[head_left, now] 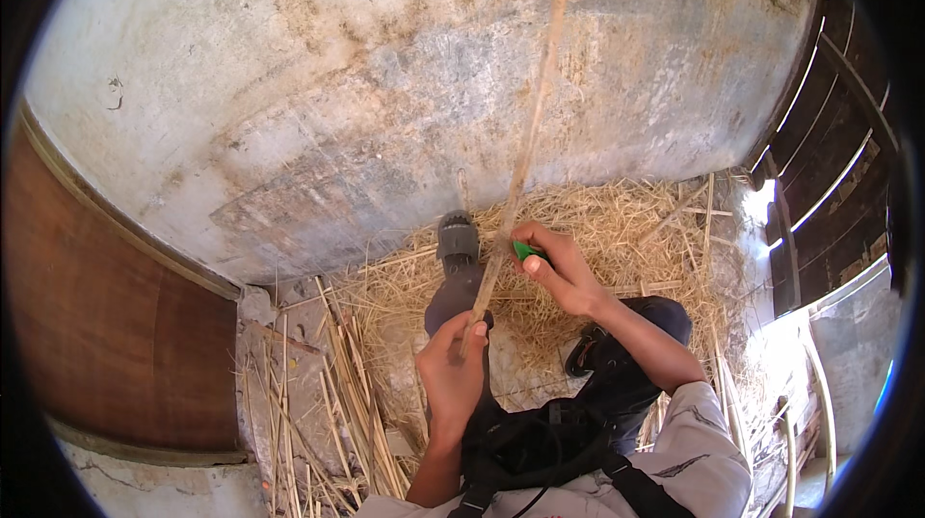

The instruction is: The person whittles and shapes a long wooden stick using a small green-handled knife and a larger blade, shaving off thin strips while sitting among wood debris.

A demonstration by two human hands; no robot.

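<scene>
Head view: long thin pale-brown reed stalk (525,147), dry, slightly bent, rising from the lap up across the stained grey plaster wall (385,84). Left hand (451,369) clenched around the stalk's lower end, fingers wrapped tight. Right hand (559,267) grips a small green-handled cutting tool (527,251), pressed against the stalk just above the left hand; blade not visible. Loose yellow straw (617,229) covers the floor beyond the knees; cut stalks (328,393) lie to the left.
</scene>
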